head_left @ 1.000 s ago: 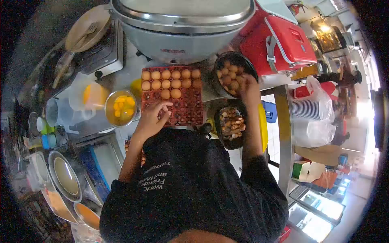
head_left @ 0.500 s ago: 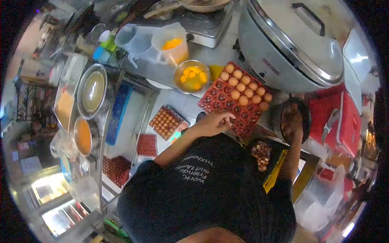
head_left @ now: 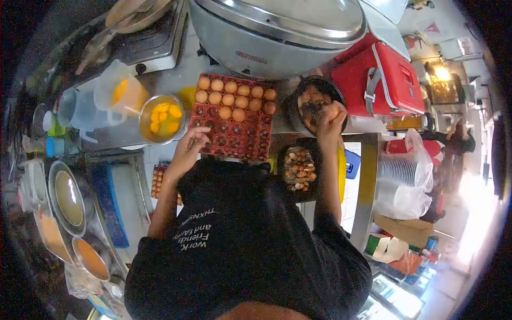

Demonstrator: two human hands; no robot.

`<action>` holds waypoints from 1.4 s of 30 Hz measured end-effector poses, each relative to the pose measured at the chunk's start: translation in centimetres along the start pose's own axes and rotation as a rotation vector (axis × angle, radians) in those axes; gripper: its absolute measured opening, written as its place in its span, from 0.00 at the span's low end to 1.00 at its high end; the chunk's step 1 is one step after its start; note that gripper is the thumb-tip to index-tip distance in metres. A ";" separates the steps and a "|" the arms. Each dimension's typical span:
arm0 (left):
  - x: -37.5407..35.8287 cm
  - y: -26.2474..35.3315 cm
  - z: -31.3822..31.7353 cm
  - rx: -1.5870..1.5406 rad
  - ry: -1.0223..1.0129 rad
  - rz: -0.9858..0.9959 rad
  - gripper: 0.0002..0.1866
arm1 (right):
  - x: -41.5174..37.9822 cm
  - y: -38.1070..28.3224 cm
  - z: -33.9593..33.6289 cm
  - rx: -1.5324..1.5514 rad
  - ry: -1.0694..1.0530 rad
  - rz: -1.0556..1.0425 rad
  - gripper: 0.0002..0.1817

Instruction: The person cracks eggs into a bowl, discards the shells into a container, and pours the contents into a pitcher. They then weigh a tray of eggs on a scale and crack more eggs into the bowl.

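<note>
A red egg tray [head_left: 234, 141] lies on the counter in front of me, with brown eggs [head_left: 234, 100] filling its far rows. My left hand [head_left: 188, 146] rests on the tray's near left edge with fingers apart, holding nothing. My right hand [head_left: 330, 114] hovers over a dark bowl [head_left: 298, 114] right of the tray, fingers curled around what looks like an egg. Below it, a black container [head_left: 300, 169] holds broken eggshells. Left of the tray stands a metal bowl of yolks [head_left: 161, 119].
A big lidded steel pot [head_left: 277, 32] stands behind the tray, with a red cooler [head_left: 381, 74] to its right. Plastic jugs [head_left: 114, 98] and a gas stove [head_left: 149, 42] are at the left. More egg trays [head_left: 158, 181] sit under the counter. A stack of plates in plastic [head_left: 402, 165] is on the right.
The view swung back over the counter. My right hand rose from inside the dark bowl to its rim. My left hand stayed at the tray's near edge.
</note>
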State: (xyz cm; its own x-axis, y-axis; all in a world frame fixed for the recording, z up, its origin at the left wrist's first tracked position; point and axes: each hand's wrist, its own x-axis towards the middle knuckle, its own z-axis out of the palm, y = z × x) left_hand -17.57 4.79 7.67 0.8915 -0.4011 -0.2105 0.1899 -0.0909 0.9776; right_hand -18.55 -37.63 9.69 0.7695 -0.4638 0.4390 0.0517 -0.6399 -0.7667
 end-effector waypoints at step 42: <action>2.1 2.8 -12.1 0.755 0.240 0.577 0.33 | -7.3 -23.5 30.1 0.476 -0.916 -0.291 0.24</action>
State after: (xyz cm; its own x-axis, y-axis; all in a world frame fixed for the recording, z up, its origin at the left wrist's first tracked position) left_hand -10.16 14.76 10.02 0.8409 -0.3784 0.3869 -0.5397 -0.5318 0.6526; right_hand -6.24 -0.70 10.41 0.8621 0.4304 0.2675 0.4004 -0.2550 -0.8801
